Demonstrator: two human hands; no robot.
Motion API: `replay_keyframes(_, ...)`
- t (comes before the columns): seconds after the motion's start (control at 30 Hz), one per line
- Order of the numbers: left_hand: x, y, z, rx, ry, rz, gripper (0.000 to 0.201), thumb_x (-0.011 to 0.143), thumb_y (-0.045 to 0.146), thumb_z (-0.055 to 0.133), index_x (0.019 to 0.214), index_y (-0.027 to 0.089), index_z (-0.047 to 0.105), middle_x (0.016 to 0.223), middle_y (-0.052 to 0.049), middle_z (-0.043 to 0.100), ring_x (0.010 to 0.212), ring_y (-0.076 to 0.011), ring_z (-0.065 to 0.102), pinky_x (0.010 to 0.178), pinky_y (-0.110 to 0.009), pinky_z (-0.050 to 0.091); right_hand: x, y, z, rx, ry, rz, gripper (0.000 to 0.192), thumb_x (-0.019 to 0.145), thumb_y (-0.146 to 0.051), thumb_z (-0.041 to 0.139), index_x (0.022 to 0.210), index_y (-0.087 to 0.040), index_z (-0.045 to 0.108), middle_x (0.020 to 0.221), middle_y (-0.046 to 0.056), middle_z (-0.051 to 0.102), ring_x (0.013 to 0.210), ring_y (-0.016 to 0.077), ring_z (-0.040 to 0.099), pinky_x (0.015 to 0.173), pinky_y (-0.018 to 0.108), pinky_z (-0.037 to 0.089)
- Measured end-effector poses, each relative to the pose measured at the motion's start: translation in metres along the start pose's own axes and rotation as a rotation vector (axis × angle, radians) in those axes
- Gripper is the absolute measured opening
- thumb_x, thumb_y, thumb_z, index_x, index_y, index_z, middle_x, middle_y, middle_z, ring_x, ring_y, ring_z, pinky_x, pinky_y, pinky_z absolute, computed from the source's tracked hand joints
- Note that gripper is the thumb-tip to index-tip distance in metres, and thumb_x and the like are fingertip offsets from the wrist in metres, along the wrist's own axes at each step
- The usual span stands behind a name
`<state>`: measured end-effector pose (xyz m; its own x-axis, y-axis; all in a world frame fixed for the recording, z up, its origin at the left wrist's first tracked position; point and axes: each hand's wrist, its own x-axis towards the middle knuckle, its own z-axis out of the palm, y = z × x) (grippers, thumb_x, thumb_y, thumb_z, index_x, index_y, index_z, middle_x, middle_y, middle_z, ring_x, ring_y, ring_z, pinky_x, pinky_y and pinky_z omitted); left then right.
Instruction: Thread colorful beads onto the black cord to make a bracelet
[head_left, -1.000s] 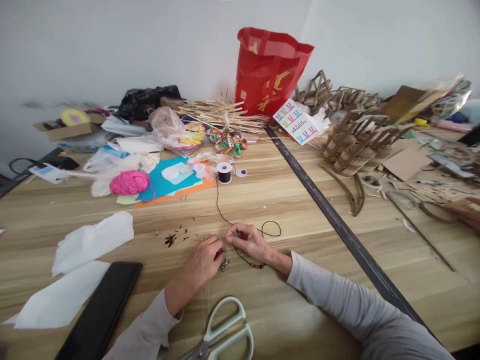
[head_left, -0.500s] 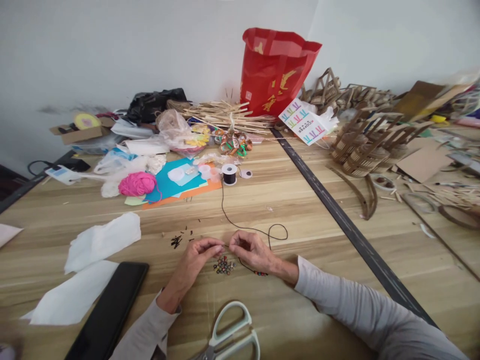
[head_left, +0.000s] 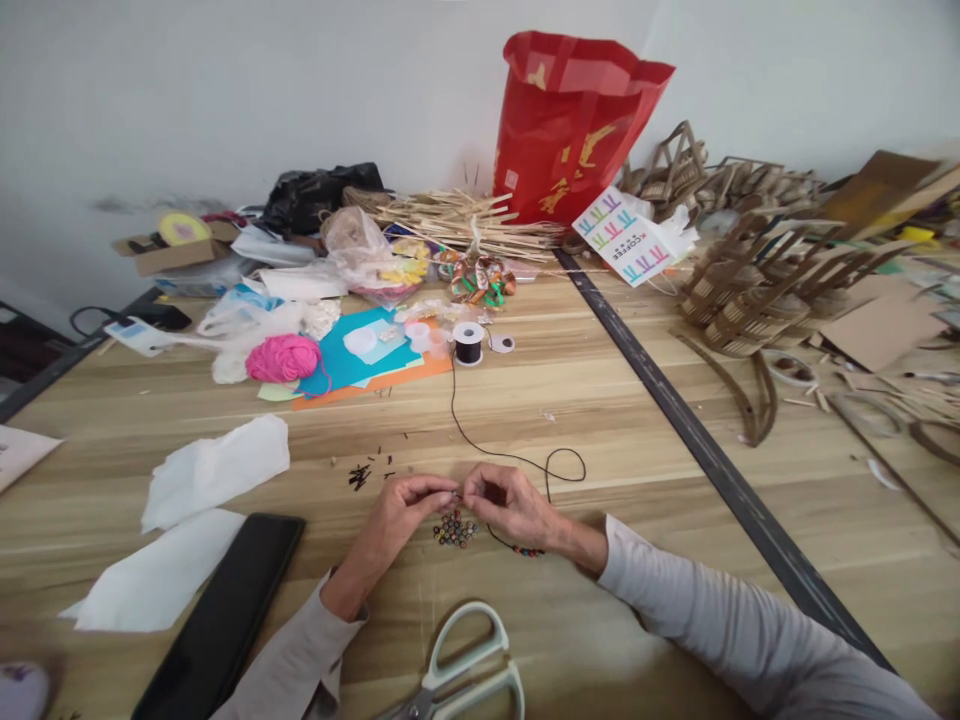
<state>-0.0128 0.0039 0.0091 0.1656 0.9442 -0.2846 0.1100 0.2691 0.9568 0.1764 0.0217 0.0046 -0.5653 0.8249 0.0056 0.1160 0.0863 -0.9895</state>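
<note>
Low in the frame's centre, the left hand (head_left: 401, 510) and right hand (head_left: 510, 503) meet fingertip to fingertip, each grip pinching the black cord (head_left: 480, 447); what sits between the fingertips is too small to tell. Loose beads (head_left: 454, 528) lie just below them on the surface (head_left: 615, 420). The card (head_left: 626, 238) at upper right reads "COFFEE". Scissors (head_left: 450, 680) are cut off at the bottom edge.

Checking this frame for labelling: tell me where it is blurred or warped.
Head view: centre is sharp, left hand and right hand over the beads; lower left corner is smeared; table seam and far wall bow, wide-lens distortion; lighting soft, shadows faint.
</note>
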Motion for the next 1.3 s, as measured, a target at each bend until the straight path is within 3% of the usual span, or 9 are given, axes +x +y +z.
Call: replay_keyframes(1.3,0.0010,-0.0034,0.0008,-0.005,0.005,0.033,0.019,0.065,0.024,0.070,0.080,0.015,0.075,0.075,-0.005,0.076,0.070,-0.0207,0.068,0.071,-0.032,0.054,0.0010,0.0032,-0.0003,-0.046,-0.008,-0.030,0.008,0.078,-0.022,0.057,0.074,-0.014,0.056,0.062,-0.003,0.049,0.053,0.0074,0.041,0.048,0.018,0.031)
